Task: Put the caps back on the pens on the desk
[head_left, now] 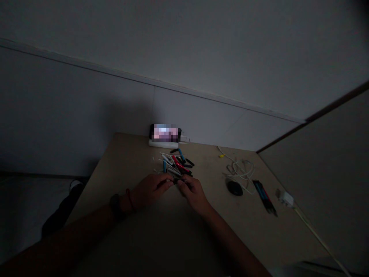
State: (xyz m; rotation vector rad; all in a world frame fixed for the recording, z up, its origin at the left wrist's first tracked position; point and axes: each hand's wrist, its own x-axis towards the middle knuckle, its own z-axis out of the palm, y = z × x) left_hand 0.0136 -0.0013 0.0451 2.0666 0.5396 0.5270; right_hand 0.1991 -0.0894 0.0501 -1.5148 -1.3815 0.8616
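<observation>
Near the middle of the table, my left hand (154, 187) and my right hand (194, 192) meet fingertip to fingertip. Both pinch a small dark piece (175, 180), mostly covered by the fingers; its exact kind is too dim to tell. Just beyond the fingertips lies a loose pile of pen parts: red barrels (179, 164), a blue piece (181, 154), black caps (189, 162) and thin white tubes (170, 163). A few tiny pale bits (155, 170) are scattered left of the pile.
A lit phone (165, 133) leans on a white block (163, 144) by the wall. To the right are a coiled white cable (242, 169), a black mouse (234, 188), several assembled pens (264, 197) and a white plug (286, 199) at the table's edge.
</observation>
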